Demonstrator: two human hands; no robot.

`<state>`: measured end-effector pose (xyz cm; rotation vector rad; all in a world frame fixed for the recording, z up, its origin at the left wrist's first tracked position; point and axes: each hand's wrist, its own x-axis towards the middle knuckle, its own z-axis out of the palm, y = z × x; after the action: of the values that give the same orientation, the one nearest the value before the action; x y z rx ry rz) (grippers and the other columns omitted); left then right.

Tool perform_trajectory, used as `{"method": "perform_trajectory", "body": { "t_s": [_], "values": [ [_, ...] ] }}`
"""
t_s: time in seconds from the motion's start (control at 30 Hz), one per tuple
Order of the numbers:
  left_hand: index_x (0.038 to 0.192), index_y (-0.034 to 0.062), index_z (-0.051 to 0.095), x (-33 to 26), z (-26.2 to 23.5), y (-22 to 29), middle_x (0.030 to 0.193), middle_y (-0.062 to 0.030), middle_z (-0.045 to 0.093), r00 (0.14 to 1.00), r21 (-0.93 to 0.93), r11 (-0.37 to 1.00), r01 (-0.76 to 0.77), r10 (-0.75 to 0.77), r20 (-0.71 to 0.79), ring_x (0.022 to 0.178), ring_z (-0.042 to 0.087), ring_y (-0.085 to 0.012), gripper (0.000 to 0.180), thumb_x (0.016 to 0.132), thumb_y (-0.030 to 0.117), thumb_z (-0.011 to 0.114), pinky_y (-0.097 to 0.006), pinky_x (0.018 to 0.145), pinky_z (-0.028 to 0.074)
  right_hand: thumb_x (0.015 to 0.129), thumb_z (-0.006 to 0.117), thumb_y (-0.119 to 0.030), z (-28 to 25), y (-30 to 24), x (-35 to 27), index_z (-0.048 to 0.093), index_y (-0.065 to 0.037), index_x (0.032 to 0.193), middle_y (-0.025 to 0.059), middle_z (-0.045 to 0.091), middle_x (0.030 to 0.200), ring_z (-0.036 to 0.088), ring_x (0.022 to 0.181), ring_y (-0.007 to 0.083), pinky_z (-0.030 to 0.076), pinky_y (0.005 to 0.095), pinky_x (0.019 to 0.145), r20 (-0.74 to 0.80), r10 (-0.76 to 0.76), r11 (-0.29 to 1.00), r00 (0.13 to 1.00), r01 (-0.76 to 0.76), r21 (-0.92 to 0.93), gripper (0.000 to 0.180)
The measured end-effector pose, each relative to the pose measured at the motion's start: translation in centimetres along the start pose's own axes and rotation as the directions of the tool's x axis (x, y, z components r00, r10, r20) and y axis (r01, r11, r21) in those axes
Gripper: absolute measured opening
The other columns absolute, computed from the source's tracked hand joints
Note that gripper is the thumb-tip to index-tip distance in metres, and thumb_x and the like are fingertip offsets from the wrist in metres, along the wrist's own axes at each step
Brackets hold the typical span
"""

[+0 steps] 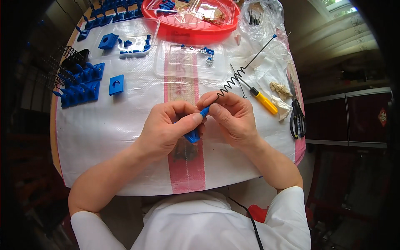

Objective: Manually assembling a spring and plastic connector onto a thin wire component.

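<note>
Over the middle of the table, my left hand (168, 123) is closed around a blue plastic part (192, 136), whose flat base sticks out below the fingers. The part's narrow upper end points toward my right hand (234, 118). With thumb and fingers closed, that hand pinches the lower end of a black coiled wire spring (228, 86) where it meets the blue part. My fingers hide the exact joint. From there the spring slants up and right, straightening into a rod with a small blue tip. Nearest to the right hand lies a yellow-handled screwdriver (266, 102).
Black scissors (296, 118) and crumpled cloth (283, 106) lie right. Clear trays (160, 68) with small blue and white pieces stand behind my hands. Farther back is a red basin (187, 33). Blue blocks with springs (81, 93) and a square blue plate (116, 85) sit left.
</note>
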<state>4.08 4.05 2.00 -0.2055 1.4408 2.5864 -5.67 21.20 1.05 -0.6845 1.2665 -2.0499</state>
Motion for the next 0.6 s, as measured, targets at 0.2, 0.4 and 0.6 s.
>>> {"method": "perform_trajectory", "body": {
  "t_s": [0.2, 0.4, 0.6],
  "values": [
    [0.095, -0.0032, 0.064, -0.09, 0.07, 0.02, 0.082, -0.0078, 0.066, 1.0, -0.01, 1.0, 0.004, -0.004, -0.007, 0.072, 0.063, -0.0122, 0.017, 0.094, 0.014, 0.062, -0.027, 0.066, 0.053, 0.093, 0.062, -0.002, -0.09, 0.16, 0.02, 0.065, 0.002, 0.108, 0.009, 0.068, 0.103, 0.063, 0.094, 0.0146, 0.052, 0.0314, 0.086, 0.007, -0.006, 1.0, 1.0, 0.006, -0.003, 0.016],
    [0.097, -0.0036, 0.064, -0.07, 0.08, -0.19, 0.083, -0.0079, 0.066, 1.0, -0.016, 1.0, -0.002, 0.002, -0.007, 0.075, 0.063, -0.0121, 0.017, 0.094, 0.013, 0.061, -0.027, 0.068, 0.053, 0.093, 0.062, -0.001, 0.1, 0.26, -0.13, 0.066, 0.002, 0.107, 0.0085, 0.068, 0.103, 0.062, 0.093, 0.0136, 0.051, 0.0293, 0.085, -0.005, -0.003, 0.999, 1.0, 0.002, -0.036, 0.014],
    [0.099, -0.0043, 0.064, -0.16, 0.21, -0.19, 0.085, -0.0079, 0.066, 1.0, -0.003, 1.0, -0.024, 0.024, -0.004, 0.077, 0.063, -0.012, 0.019, 0.095, 0.013, 0.061, -0.027, 0.07, 0.053, 0.093, 0.061, 0.0, 0.47, 0.12, -0.17, 0.065, 0.001, 0.105, 0.0073, 0.066, 0.103, 0.06, 0.095, 0.0122, 0.05, 0.0284, 0.085, 0.005, -0.007, 1.0, 1.0, 0.008, -0.025, 0.013]
  ]
}}
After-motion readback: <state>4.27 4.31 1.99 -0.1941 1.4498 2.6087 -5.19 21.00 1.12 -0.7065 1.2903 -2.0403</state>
